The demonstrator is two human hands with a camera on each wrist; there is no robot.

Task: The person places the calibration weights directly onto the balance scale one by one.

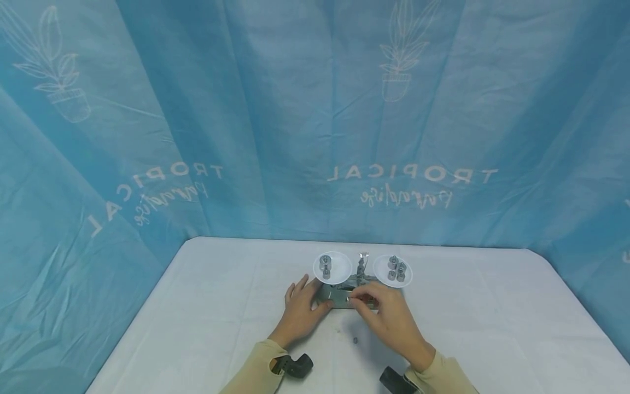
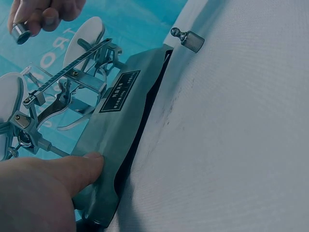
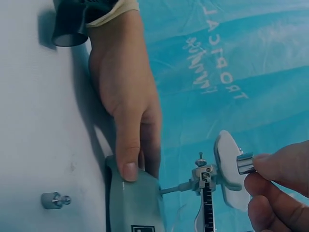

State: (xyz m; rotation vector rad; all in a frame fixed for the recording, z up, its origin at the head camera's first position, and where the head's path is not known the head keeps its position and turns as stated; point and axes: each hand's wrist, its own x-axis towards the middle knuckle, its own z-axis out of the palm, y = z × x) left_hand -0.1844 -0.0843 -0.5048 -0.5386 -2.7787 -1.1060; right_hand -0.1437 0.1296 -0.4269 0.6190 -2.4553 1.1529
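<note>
A green balance scale (image 1: pixel 338 297) with a ruled beam (image 2: pixel 72 65) stands on the table. At its left end my left hand (image 1: pixel 300 313) grips the base, thumb on the front and fingers behind. My right hand (image 1: pixel 392 318) pinches a small shiny metal weight (image 3: pixel 245 164) between thumb and fingertips, above the front of the scale. Several metal weights (image 1: pixel 397 268) stand on the right white pan (image 1: pixel 380 268), and a few more (image 1: pixel 325 264) on the left pan (image 1: pixel 342 268). Another knobbed weight (image 2: pixel 192 42) lies on the table in front of the base.
White cloth (image 1: pixel 197 328) covers the table. A blue printed curtain (image 1: pixel 295 109) hangs behind it and at the sides. Each forearm carries a black wrist camera mount (image 1: pixel 297 365) close to the tabletop.
</note>
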